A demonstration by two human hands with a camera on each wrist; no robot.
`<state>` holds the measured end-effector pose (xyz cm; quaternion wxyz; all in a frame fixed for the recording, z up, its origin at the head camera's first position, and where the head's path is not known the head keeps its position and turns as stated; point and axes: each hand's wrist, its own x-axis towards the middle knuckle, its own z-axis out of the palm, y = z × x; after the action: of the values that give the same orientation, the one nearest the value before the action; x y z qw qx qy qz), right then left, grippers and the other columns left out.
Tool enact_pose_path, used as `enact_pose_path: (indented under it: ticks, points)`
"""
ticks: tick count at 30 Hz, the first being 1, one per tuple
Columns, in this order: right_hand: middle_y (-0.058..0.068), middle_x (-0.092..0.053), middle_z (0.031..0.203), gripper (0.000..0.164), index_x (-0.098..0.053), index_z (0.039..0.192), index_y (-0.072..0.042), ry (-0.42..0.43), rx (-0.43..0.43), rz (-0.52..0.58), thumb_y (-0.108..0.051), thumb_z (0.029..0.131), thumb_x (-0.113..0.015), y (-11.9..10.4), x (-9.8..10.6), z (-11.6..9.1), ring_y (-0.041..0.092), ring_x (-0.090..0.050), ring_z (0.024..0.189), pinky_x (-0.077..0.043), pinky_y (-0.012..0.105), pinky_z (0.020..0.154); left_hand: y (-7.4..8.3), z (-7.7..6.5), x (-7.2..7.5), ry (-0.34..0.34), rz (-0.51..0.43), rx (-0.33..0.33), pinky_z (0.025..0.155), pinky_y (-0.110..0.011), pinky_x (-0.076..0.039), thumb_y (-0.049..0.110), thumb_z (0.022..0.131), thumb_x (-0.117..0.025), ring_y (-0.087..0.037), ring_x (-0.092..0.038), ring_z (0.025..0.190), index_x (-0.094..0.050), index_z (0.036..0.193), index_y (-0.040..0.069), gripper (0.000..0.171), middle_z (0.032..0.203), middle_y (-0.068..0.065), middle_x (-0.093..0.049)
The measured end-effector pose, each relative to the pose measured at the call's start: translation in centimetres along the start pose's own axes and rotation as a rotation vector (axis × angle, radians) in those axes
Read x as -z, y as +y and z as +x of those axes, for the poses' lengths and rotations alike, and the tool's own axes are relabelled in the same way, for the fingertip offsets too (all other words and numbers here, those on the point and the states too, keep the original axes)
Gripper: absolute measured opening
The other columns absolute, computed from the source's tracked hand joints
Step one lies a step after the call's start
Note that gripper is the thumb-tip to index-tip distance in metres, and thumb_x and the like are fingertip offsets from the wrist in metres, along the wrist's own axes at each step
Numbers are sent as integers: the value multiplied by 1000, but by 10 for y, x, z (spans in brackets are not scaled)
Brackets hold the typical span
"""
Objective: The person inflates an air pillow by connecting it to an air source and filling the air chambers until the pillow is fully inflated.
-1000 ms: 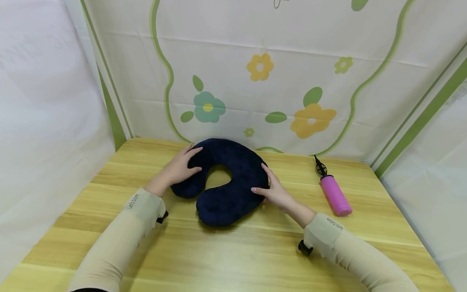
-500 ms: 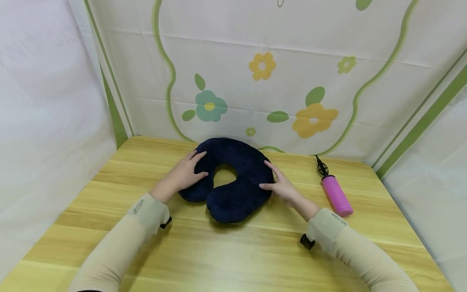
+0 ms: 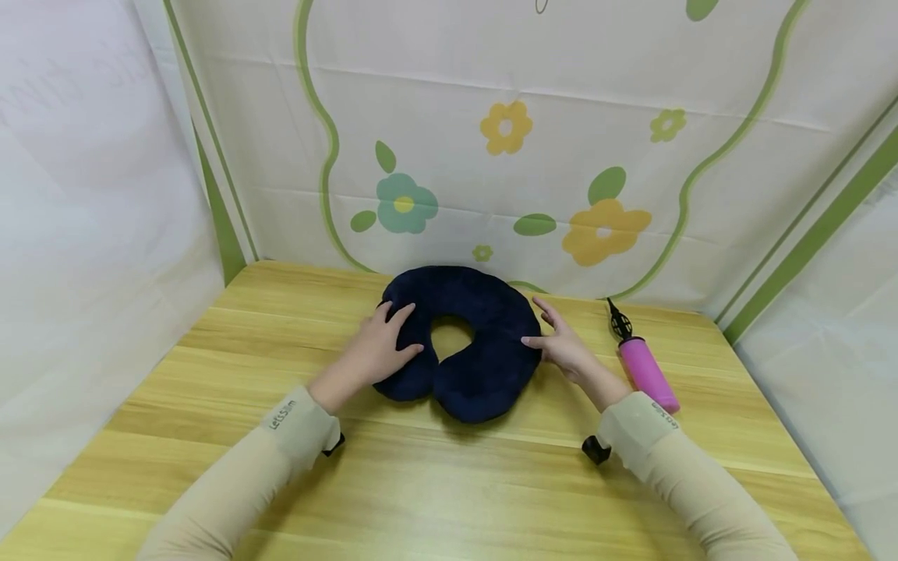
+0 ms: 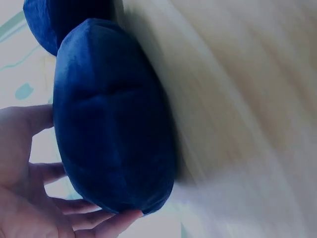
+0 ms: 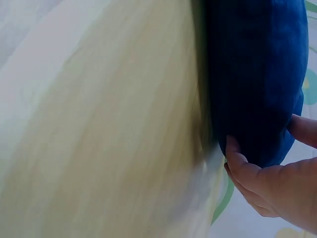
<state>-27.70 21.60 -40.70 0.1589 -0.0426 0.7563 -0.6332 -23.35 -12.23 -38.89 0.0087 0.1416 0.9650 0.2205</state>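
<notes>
A navy blue U-shaped neck pillow lies on the wooden table with its opening towards me, and its two ends nearly meet. My left hand holds its left arm, thumb and fingers spread over the top and outer side. In the left wrist view, fingers curve round the outer side of the pillow. On the other side my right hand grips the outer edge, thumb on top. The right wrist view has the thumb dent the pillow while other fingers curl against its side.
A pink hand pump with a black nozzle lies on the table beyond my right wrist. White cloth with printed flowers hangs behind the table, and more cloth hangs at both sides.
Both hands and the neck pillow have shifted to the right. The pillow has turned slightly, and the gap between its ends has narrowed. The pump has stayed in place.
</notes>
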Motion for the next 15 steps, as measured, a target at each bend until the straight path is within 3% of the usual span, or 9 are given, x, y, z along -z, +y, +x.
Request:
enact_pose_path:
  ticks: [3, 6, 7, 11, 15]
  points:
    - [22, 5, 168, 84, -13, 167, -17, 31, 14, 2, 6, 100, -58, 1, 3, 3, 10, -55, 72, -47, 23, 61, 8, -3, -3, 21, 9, -8, 102, -65, -42, 39, 100, -68, -59, -42, 132, -35, 160, 8, 74, 157, -37, -26]
    - [24, 2, 168, 78, -16, 166, -12, 44, 31, -19, 2, 102, -57, 1, 8, 5, 23, -58, 112, -51, 25, 73, 17, -8, -6, 22, 4, -13, 103, -65, -42, 37, 100, -69, -59, -43, 132, -38, 158, 6, 73, 156, -39, -26]
    - [24, -1, 168, 74, -19, 165, -11, 52, 31, -27, 1, 103, -57, 1, 9, 5, 26, -57, 111, -51, 26, 76, 20, -9, -7, 16, -2, -12, 104, -64, -42, 37, 100, -69, -59, -42, 133, -38, 158, 6, 73, 156, -39, -25]
    - [23, -11, 168, 65, -24, 163, -6, 54, 31, -28, -10, 106, -55, 1, 13, 4, 32, -44, 133, -49, 27, 85, 28, -14, -10, -13, -30, -3, 104, -64, -41, 37, 100, -69, -58, -39, 136, -36, 159, 6, 74, 158, -39, -20]
    - [21, -14, 168, 71, -23, 164, -7, 20, 9, -29, -21, 105, -60, -1, 13, 1, 35, -42, 137, -52, 28, 87, 31, -16, -11, -23, -58, 4, 104, -64, -42, 36, 99, -70, -58, -36, 138, -35, 160, 6, 75, 160, -38, -17]
